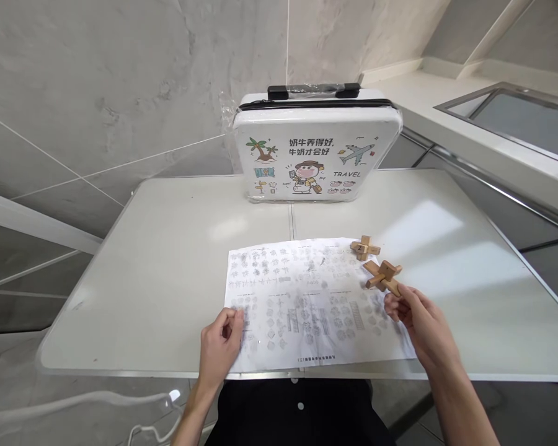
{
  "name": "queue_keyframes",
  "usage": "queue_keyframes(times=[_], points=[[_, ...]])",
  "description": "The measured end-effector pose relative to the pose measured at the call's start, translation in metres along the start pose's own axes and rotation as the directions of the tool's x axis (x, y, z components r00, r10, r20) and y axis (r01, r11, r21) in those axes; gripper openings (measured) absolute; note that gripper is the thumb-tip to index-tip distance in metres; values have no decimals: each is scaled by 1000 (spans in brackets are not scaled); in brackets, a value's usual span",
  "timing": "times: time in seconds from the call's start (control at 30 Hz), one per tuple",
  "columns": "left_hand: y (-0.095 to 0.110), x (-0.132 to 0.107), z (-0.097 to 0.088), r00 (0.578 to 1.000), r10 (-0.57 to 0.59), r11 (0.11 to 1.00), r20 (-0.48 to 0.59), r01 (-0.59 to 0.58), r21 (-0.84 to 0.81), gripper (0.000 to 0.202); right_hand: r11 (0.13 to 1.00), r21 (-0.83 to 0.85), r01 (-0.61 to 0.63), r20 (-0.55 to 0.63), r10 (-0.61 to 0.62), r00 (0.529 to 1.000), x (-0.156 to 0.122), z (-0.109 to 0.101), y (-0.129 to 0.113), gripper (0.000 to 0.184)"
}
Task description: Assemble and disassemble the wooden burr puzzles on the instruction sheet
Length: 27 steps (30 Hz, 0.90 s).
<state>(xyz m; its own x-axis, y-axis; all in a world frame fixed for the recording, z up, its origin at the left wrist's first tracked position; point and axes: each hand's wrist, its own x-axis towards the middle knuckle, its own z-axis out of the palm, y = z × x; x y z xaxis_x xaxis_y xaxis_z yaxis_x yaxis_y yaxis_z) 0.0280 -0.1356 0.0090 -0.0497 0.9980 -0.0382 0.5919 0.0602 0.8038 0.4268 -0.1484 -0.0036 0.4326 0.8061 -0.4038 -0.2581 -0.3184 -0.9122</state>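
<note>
Near the right edge of the printed sheet, my right hand [421, 322] is closed, pinching one arm of a wooden burr puzzle [385, 276] between thumb and fingers. The puzzle is made of interlocked wooden sticks. Just behind it sits a second, smaller wooden burr puzzle [365, 248] with a dark mark on one face, at the sheet's far right corner. My left hand [220, 344] is curled closed over the left edge of the paper sheet [302, 356]. Whether anything is between its fingertips is hidden. Rows of small puzzle diagrams cover the creased sheet.
A white cartoon-printed case [325, 124] in clear plastic wrap stands upright at the back of the white folding table [167, 266]. A grey tiled wall [121, 74] rises behind. To the right is a pale counter [413, 93]; a white cable [97, 397] hangs at lower left.
</note>
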Motion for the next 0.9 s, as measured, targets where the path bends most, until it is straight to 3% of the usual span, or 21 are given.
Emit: queue_keyframes(times=[0.27,0.57,0.9], points=[[5,2,0,999,-32,999,21,32,-1,44,972,-224,71,-34,-81,996,6,6,-4,48],[3,3,-1,999,-33,999,16,33,15,44,802,-592,76,-106,-171,980,-3,29,-17,47],[2,3,-1,999,-34,999,33,34,-2,43,771,-633,69,-184,-236,954,-12,49,-25,34]])
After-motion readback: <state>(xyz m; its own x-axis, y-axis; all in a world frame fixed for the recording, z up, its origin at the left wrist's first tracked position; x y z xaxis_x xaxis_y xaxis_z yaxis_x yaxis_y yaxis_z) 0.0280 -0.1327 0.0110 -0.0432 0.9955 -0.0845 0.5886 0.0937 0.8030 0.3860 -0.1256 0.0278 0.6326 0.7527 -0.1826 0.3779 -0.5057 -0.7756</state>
